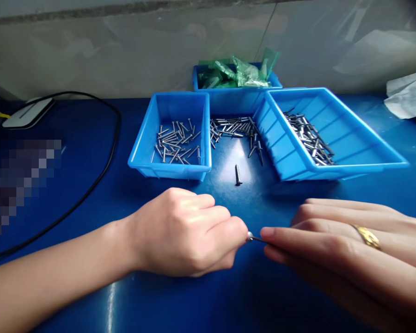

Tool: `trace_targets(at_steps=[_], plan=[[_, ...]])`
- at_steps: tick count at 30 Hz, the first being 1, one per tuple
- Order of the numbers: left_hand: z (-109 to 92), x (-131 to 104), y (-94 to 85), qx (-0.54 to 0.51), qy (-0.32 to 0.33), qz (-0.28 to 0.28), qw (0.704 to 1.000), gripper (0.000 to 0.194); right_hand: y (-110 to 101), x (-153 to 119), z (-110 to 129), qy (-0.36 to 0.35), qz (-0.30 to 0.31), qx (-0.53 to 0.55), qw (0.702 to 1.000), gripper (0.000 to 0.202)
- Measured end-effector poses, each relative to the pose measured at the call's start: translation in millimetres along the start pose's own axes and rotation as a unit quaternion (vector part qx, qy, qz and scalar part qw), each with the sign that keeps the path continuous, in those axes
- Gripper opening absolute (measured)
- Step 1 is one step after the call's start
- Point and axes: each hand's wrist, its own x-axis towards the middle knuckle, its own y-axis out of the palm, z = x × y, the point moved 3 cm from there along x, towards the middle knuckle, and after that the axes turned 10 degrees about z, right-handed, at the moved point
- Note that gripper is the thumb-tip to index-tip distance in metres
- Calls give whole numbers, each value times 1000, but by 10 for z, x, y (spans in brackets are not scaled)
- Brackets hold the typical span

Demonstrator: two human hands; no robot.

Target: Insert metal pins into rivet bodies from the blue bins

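Observation:
My left hand point(190, 236) is curled into a fist at the middle of the view. A shiny blind rivet point(250, 236) shows at its thumb side, with the rest hidden inside the fingers. The rivet's thin dark pin runs to my right hand point(339, 249), which pinches the end between thumb and forefinger and wears a gold ring. Ahead of the hands, a single screw point(237, 175) lies on the blue table. Screws point(176, 141) fill part of the left blue bin point(169, 172), and blind rivets point(310, 138) lie in the right blue bin point(360, 169).
Loose rivets point(234, 126) are scattered between the bins. Behind them stands another blue bin point(232, 98) holding green plastic packets point(246, 71). A black cable point(116, 134) curves across the left side near a white device point(27, 114). Crumpled white plastic point(409, 95) lies far right.

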Motion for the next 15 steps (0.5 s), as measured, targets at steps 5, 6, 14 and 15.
trace_targets(at_steps=[5, 6, 14, 15], plan=[[61, -32, -16, -41, -33, -29, 998, 37, -11, -38, -109, 1, -42, -72, 997, 37], [74, -36, -19, -49, -44, -34, 997, 37, -9, -24, -120, -2, -38, -78, 996, 36], [35, -61, -122, -18, -61, -76, 995, 26, 62, 195, -19, 21, 5, 18, 1000, 32], [25, -67, -142, -21, -63, -72, 995, 23, 62, 218, -11, 18, 3, 29, 999, 34]])
